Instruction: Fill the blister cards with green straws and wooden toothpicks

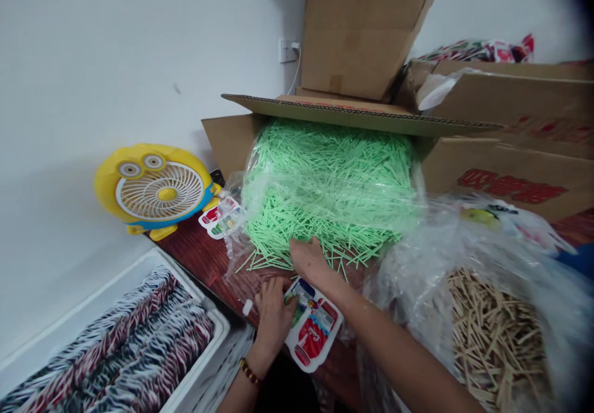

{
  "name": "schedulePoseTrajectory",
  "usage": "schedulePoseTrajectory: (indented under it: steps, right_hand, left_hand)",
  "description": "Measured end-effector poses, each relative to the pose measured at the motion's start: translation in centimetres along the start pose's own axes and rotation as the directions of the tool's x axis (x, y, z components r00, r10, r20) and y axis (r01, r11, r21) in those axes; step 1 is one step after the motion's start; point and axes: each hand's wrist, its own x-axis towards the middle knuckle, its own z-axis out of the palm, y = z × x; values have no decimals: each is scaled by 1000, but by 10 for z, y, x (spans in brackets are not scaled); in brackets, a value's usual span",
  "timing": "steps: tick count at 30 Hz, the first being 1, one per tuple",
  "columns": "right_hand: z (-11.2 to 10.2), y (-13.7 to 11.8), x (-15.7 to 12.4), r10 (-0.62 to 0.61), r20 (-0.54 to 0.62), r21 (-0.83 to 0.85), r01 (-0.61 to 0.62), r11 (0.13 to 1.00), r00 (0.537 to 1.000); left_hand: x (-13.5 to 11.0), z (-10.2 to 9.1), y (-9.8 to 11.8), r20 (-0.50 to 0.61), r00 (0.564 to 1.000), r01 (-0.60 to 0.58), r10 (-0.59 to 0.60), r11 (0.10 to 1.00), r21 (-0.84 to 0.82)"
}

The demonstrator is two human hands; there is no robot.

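Note:
My left hand (pixel 275 309) is closed on the left edge of a flat printed pouch (pixel 317 337), its thumb lying over the front. The pouch is white-edged, with a red cola design and small coloured pictures. My right hand (pixel 307 259) reaches over the pouch's top to the front of a heap of thin green straws (pixel 334 171). Its fingers are curled down; the tips are hidden, so I cannot make out what they hold. The straws spill from a clear plastic bag inside an open carton (pixel 232 147). A small white cap-like piece (pixel 247 307) shows beside my left hand.
A yellow fan (pixel 151 190) stands left on the dark red table (pixel 195 258), by more printed pouches (pixel 223 217). A white bin (pixel 218 326) at lower left holds rows of pouches. Tan sticks (pixel 501 339) lie in clear plastic at right. Cartons (pixel 366 29) stand behind.

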Motion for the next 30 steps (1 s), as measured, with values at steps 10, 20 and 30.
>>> schedulePoseTrajectory:
  steps: [10, 20, 30]
  right_hand:
    - [0, 65, -72, 228, -167, 576, -93, 812, 959]
    - [26, 73, -96, 446, -214, 881, -26, 472, 869]
    - [28, 89, -98, 342, -244, 603, -134, 786, 907]
  left_hand:
    - [6, 0, 9, -16, 999, -34, 35, 997, 75]
    - [15, 3, 1, -28, 1000, -13, 8, 986, -168]
    - [15, -3, -13, -36, 999, -38, 26, 912, -409]
